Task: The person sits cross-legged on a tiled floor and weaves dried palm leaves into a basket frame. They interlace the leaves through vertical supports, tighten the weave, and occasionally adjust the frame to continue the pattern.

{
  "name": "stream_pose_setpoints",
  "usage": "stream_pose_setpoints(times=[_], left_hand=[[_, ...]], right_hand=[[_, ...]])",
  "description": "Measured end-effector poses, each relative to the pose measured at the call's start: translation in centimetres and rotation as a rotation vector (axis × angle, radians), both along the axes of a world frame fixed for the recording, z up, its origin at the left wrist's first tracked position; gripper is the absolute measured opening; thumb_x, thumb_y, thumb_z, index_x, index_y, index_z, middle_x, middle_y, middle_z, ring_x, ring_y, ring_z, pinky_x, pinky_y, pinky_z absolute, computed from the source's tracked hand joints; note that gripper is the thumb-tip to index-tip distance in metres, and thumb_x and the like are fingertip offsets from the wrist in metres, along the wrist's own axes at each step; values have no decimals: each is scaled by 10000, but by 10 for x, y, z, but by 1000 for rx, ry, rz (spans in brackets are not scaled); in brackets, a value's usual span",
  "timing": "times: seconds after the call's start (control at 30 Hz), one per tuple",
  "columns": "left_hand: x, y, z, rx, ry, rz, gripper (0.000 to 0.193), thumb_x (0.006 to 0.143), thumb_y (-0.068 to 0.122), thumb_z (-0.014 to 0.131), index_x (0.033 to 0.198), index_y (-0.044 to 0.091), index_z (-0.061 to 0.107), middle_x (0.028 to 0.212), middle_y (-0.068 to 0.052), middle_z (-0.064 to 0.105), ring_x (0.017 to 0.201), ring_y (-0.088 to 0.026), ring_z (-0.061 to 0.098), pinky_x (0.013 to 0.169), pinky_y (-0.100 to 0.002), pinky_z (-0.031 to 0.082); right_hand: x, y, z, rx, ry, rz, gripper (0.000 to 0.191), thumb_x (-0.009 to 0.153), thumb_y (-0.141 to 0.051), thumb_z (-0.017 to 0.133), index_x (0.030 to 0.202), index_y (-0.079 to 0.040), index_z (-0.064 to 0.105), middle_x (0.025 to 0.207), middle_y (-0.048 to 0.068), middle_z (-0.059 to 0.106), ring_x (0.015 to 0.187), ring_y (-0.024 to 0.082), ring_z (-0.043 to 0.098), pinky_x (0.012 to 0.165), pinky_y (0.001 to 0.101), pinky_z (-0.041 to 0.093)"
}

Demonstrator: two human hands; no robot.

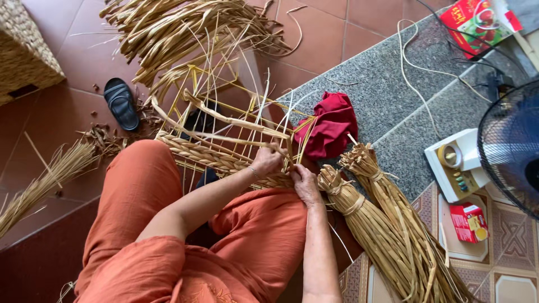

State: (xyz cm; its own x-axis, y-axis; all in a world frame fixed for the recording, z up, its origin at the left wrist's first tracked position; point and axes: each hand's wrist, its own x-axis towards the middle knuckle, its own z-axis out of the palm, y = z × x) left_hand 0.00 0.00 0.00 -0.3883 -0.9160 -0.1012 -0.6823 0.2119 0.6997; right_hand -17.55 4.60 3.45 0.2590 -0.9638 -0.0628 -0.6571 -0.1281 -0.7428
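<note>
A black sandal (121, 103) is lying on the red tile floor (67, 67), near a woven basket (25, 53) that is sitting at the upper left corner. A crumpled red cloth (332, 124) is resting on the grey stone step (387, 90), with a red printed packet (478, 19) lying further up it among black cables (471, 53). At the right, a dark fan (514, 148) is standing over its white base (457, 163), and a small red box (469, 222) is lying on the patterned tiles (514, 235) just below.
</note>
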Motion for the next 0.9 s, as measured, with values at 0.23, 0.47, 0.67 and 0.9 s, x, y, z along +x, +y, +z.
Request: stream_pose_setpoints(times=[0.23, 0.47, 0.67, 0.9], left_hand=[[-17, 92, 38, 500, 861, 308, 343, 1013, 293, 578, 883, 39, 768, 811, -115, 745, 635, -191, 653, 571, -363, 563], [-23, 110, 72, -279, 569, -37, 221, 970, 302, 734, 1033, 91, 716, 812, -78, 725, 693, -226, 716, 653, -369, 591], [6, 59, 78, -251, 40, -3, 772, 783, 419, 799, 1414, 68, 527, 1347, -184, 550, 1315, -369, 430, 1077, -579, 347], [40, 50, 64, -161, -428, -142, 372, 896, 373, 672, 1194, 149, 671, 1587, -143, 327, 1515, -347, 179, 1174, -718, 42]], right_hand=[[-22, 0, 2, -125, 125, -34, 116, 846, -118, 749, 948, -65, 761, 874, 139, 721, 785, 274, 707, 700, 383, 549], [-24, 5, 1, 50, 14, -84, 77, 805, -113, 722, 855, -55, 722, 862, 103, 708, 776, 238, 703, 732, 379, 585], [-45, 18, 13, -163, 162, 97, 116, 834, -73, 665, 901, -24, 746, 893, 155, 729, 839, 277, 714, 766, 390, 576], [-30, 10, 49, -15, 79, 8, 155, 823, -172, 747, 881, -29, 739, 841, 144, 757, 763, 285, 744, 692, 379, 564]])
